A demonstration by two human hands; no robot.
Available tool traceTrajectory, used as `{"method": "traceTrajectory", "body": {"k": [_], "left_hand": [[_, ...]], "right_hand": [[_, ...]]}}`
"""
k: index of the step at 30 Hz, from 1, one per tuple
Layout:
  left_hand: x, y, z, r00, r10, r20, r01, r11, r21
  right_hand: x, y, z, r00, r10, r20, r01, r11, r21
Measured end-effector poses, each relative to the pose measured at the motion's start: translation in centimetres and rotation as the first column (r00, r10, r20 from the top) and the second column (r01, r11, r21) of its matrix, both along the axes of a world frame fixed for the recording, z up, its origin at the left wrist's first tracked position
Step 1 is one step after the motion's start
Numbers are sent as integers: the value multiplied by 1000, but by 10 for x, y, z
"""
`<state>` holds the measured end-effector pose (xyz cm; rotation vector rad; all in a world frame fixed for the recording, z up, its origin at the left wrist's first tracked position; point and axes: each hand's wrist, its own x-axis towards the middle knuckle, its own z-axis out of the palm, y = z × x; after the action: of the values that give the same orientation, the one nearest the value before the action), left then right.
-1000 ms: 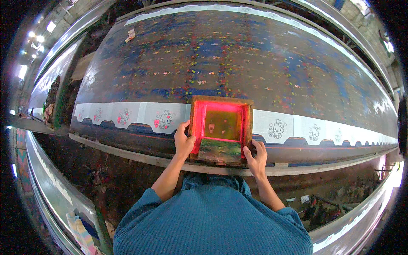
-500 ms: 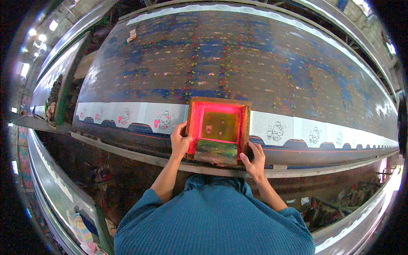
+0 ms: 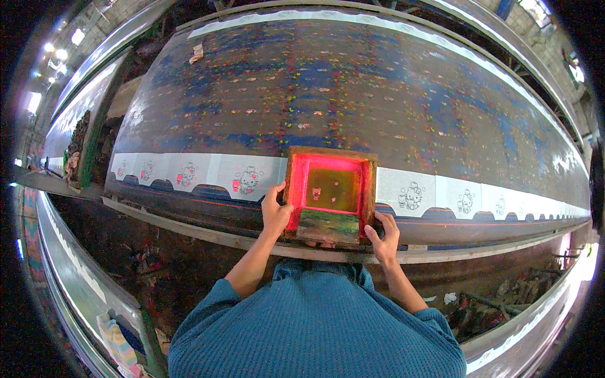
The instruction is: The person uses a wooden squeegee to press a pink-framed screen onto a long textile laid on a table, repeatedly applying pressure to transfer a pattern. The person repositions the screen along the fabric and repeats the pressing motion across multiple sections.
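Nearest is the person's teal ribbed-knit sweater [image 3: 318, 321], from whose sleeves two bare forearms reach forward to a square, deep-sided wooden frame [image 3: 372, 189] at the near edge of a long dark table [image 3: 246, 135]. The left hand [image 3: 275, 214] is partly closed on the frame's left side, its thumb laid against the wall and its fingers bent along the outside. The right hand [image 3: 384, 237] grips the right side close to the near corner, thumb toward the wood and fingers half curled; the undersides of both hands are hidden. Inside the frame, a worn, green-stained flat board [image 3: 329, 225] leans at the near end, and beyond it lies a translucent olive mesh panel [image 3: 331, 189] edged with bright red-pink colour. The frame sits across a white cloth strip with a scalloped near edge [image 3: 403, 189]; whether it lies fully flat cannot be told. Left of the frame, the cartoon figures on the strip carry red patches; those to the right show dark outlines only. Farther off, the tabletop is speckled with red, yellow and blue, a small crumpled pale scrap [image 3: 196, 53] lies at upper left, and another white strip [image 3: 328, 17] follows the far edge.
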<state>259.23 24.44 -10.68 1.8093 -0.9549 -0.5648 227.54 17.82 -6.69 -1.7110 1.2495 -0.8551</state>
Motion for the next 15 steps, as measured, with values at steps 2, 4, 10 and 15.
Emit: {"method": "traceTrajectory", "body": {"k": [2,4,10,15], "left_hand": [[0,-1,3,1000,-2,-21,2,1000,11],[-1,-1,4,1000,4,-12,-4,1000,-3],[-2,-2,7,996,-8,90,10,1000,-22],[-6,5,7,999,13,-41,-11,999,33]], "right_hand": [[-1,0,0,1000,1,-11,-1,1000,8],[-2,0,-1,1000,-2,-27,2,1000,20],[5,0,4,998,-64,-16,65,994,84],[22,28,29,956,179,-233,-257,893,-369]]}}
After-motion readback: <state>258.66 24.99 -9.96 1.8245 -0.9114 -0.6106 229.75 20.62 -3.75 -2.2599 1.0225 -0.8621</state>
